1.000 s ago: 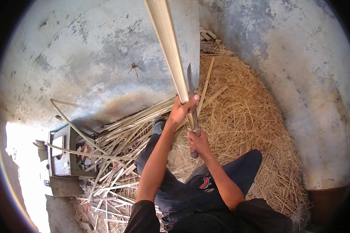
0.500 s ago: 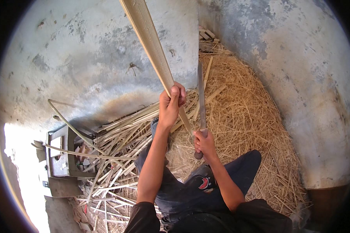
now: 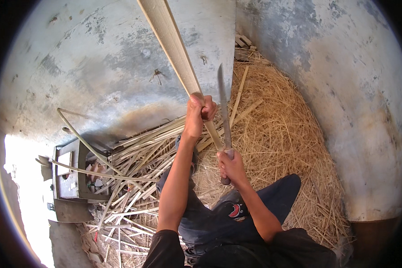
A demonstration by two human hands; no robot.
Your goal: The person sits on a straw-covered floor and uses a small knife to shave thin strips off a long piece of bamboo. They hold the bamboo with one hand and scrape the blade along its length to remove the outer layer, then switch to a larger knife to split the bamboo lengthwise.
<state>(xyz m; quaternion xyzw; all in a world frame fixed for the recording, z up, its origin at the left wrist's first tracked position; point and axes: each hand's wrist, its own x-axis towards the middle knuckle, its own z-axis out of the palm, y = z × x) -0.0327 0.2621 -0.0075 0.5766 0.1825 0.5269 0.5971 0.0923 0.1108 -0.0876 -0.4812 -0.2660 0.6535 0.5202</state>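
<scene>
My left hand (image 3: pixel 196 117) is closed round a long, pale bamboo strip (image 3: pixel 170 43) that runs up to the top of the view. The strip's lower end reaches down to my right hand (image 3: pixel 232 167), whose thumb and fingers lie close by it. In that hand is the handle of a long, narrow knife (image 3: pixel 223 98), its dark blade pointing up and away. Blade and strip slant near each other, meeting or overlapping around my right fingers; whether the edge touches the strip I cannot tell.
Fine straw-like shavings (image 3: pixel 281 129) heap up on the right. Split strips (image 3: pixel 143 145) lie scattered on the left beside a metal box-like frame (image 3: pixel 73 176), with a bent cane (image 3: pixel 87 149) across it. Stained walls (image 3: pixel 107 67) rise around me, and bright light enters at lower left.
The knife has tilted left, its tip swinging nearer the bamboo strip. My right hand has shifted slightly left. My left hand keeps hold of the strip, and the view has moved a little.
</scene>
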